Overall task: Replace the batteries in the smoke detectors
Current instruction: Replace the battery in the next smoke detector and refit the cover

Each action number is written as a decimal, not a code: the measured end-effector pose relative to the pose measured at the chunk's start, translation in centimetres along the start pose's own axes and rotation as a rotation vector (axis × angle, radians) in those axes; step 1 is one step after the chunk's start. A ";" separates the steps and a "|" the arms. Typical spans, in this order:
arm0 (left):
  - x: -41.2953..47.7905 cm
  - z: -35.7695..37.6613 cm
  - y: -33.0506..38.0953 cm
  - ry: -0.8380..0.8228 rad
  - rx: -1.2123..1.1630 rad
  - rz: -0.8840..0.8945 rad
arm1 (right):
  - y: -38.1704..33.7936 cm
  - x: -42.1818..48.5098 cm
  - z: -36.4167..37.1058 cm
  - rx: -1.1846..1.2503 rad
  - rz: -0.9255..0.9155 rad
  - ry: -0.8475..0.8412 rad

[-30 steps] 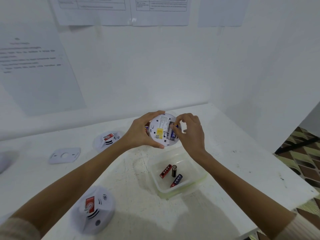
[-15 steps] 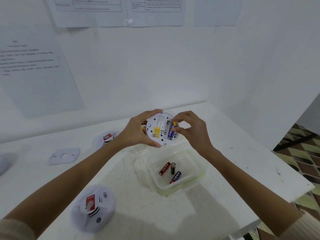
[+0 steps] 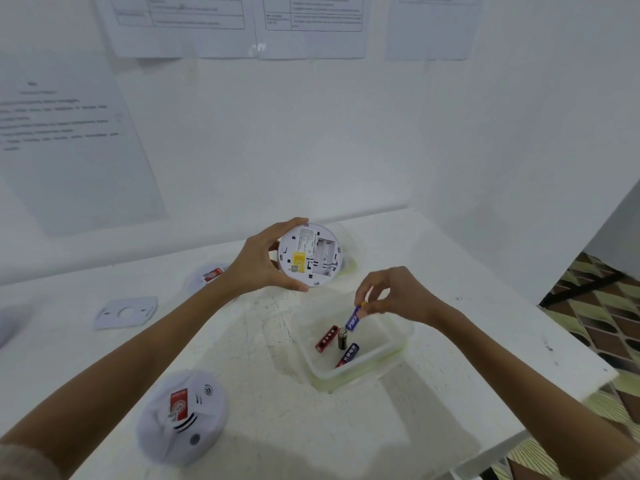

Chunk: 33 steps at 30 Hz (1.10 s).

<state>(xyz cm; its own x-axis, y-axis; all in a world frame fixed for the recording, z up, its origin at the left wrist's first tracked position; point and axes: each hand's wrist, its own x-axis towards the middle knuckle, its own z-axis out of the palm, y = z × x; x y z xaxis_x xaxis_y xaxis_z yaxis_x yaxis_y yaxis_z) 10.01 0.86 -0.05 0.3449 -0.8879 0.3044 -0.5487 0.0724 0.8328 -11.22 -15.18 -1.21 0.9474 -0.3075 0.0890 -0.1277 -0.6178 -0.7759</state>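
Gripping a round white smoke detector (image 3: 310, 254) by its rim, the left hand (image 3: 258, 265) holds it above the far middle of the table (image 3: 450, 265), its back turned up to show a yellow sticker, a printed label and an open battery slot. The right hand (image 3: 391, 299) pinches a blue battery (image 3: 353, 318) by its yellow tip over a clear tub (image 3: 398, 344) near the right edge, where a red battery (image 3: 326, 338), a black battery (image 3: 342, 338) and a second blue one (image 3: 348, 355) lie. A face-up detector (image 3: 181, 414) sits at the front left, and a mounting plate (image 3: 126, 311) lies farther back.

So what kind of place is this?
Probably a plain test or training bench, not a home: a white table in a corner, printed sheets taped to the wall, several smoke detectors and a battery tub laid out.
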 end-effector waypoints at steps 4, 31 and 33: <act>0.1 0.1 -0.2 0.003 0.014 0.000 | 0.3 0.3 0.9 -0.180 -0.042 -0.205; 5.3 -5.9 -5.4 0.277 0.134 -0.128 | 0.6 17.9 1.1 -0.069 -0.079 0.114; 5.0 -6.0 -6.2 0.274 0.125 -0.151 | 1.5 18.6 1.8 -0.111 -0.053 0.037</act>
<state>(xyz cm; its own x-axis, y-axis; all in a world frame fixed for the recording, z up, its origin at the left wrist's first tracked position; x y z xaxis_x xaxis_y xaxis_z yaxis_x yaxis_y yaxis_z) 19.70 -1.34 -0.91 0.6122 -0.7279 0.3088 -0.5589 -0.1222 0.8202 6.71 -20.55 -1.82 0.9423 -0.2976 0.1532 -0.1111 -0.7098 -0.6956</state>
